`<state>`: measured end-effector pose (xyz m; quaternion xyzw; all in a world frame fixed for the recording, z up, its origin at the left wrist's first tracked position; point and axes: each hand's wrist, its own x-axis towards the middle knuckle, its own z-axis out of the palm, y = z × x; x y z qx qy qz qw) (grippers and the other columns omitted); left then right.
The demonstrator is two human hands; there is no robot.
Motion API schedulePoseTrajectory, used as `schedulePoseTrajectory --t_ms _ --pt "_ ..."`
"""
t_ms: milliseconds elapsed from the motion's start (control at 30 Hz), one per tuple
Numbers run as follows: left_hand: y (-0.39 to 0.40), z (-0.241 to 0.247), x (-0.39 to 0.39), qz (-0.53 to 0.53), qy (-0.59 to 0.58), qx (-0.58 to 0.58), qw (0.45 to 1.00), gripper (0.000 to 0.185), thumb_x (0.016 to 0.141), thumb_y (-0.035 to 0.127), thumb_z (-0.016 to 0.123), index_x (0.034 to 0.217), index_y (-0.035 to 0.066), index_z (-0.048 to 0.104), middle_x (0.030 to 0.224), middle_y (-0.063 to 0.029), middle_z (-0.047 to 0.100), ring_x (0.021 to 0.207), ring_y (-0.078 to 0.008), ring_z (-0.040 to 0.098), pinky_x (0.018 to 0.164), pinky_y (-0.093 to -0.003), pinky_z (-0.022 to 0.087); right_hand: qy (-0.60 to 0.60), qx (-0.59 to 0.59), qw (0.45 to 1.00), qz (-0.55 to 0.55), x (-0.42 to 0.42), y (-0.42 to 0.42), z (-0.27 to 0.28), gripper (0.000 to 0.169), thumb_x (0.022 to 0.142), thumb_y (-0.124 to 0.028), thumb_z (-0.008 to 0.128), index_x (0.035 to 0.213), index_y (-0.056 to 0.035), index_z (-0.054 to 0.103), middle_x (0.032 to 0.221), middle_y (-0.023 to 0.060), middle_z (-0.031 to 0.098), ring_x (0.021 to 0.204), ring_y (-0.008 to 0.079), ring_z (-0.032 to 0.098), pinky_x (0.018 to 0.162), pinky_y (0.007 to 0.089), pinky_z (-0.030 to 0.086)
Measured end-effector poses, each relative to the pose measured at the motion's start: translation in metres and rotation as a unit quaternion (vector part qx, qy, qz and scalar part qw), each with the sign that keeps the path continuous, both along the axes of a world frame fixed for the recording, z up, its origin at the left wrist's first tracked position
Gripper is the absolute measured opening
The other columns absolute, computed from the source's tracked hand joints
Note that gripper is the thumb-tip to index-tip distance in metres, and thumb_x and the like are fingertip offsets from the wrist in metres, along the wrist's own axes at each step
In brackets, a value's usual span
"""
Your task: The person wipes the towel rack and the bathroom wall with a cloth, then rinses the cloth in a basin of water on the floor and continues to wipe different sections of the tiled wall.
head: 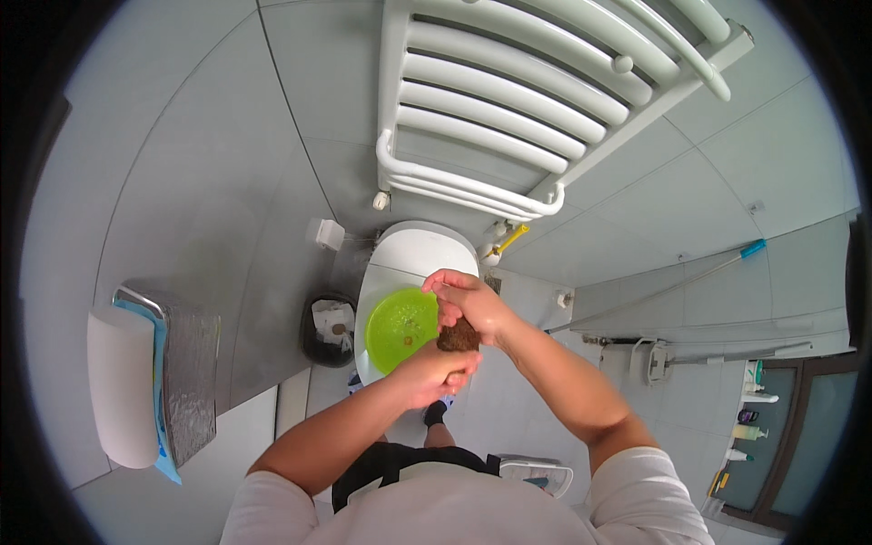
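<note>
A bunched brown cloth (pixel 458 336), possibly a towel, is held between my two hands. My left hand (pixel 439 376) is closed in a fist around its lower end. At the upper end, my right hand (pixel 470 304) curls loosely against the cloth, its fingers partly spread and shining wet. Just left of the hands, a lime-green basin (pixel 402 330) rests on the white toilet (pixel 426 248). Some water and a small brownish spot show inside the basin. My hands cover its right side.
A black waste bin (pixel 328 347) stands left of the toilet. A white towel radiator (pixel 490 109) hangs above. Left, a paper roll (pixel 122 388) sits on a wall holder. Right are a blue-ended pole (pixel 681 283), a squeegee mop (pixel 657 361) and several bottles (pixel 749 432).
</note>
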<state>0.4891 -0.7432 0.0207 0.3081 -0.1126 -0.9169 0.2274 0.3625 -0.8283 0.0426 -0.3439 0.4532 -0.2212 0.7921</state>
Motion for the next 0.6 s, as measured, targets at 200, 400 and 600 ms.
schedulePoseTrajectory --t_ms 200,400,600 --pt "0.005 -0.055 -0.013 -0.009 -0.191 -0.07 0.979 0.016 0.083 0.014 0.063 0.075 0.013 0.049 0.06 0.0039 0.044 0.044 -0.0058 0.033 0.039 -0.0246 0.021 0.159 -0.075 0.983 0.055 0.011 0.007 -0.065 0.015 0.098 -0.011 0.045 0.098 -0.0049 0.059 0.058 0.0021 0.048 0.051 0.0121 0.048 0.052 0.0295 0.043" --pt "0.012 -0.1 -0.011 -0.039 -0.333 -0.105 0.936 0.017 0.078 0.021 0.068 0.084 0.007 0.061 0.074 -0.0024 0.06 0.059 -0.0141 0.053 0.052 -0.0307 0.041 0.322 -0.236 0.914 0.074 0.019 0.023 -0.123 0.016 0.091 -0.012 0.049 0.1 -0.0056 0.061 0.084 0.0185 0.066 0.078 0.033 0.064 0.072 0.0403 0.049" --pt "0.023 -0.137 -0.011 0.026 -0.391 -0.174 0.904 0.031 0.077 0.023 0.071 0.099 0.001 0.067 0.093 -0.0115 0.07 0.087 -0.0233 0.066 0.077 -0.0355 0.049 0.374 -0.279 0.883 0.046 0.032 0.031 -0.15 0.016 0.092 -0.01 0.047 0.099 -0.0046 0.061 0.086 0.0198 0.066 0.08 0.0355 0.063 0.075 0.0415 0.049"
